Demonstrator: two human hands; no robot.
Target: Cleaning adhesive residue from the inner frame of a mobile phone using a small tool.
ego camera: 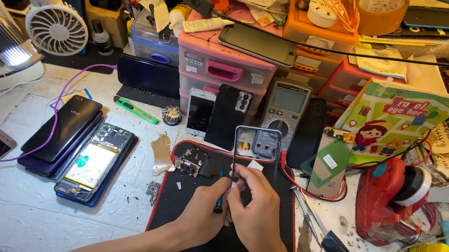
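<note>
Now both hands meet over the black work mat [282, 216], near its middle. The right hand [259, 209] is closed on the lower end of a thin phone frame [256, 147], which stands almost upright and points to 12 o'clock. Through the frame's opening I see only the things behind it. The left hand [204, 208] is closed around a small dark tool [218, 205]; its tip is hidden between the fingers, so I cannot tell what kind of tool it is. At 11 o'clock from the hands lie small phone parts [190, 163], too small to make out. At 9 o'clock, off the mat, an opened phone [97, 162] lies beside a black phone [63, 128]. At 3 o'clock lie tweezers [307, 214]. Both forearms are cut off by the lower edge.
</note>
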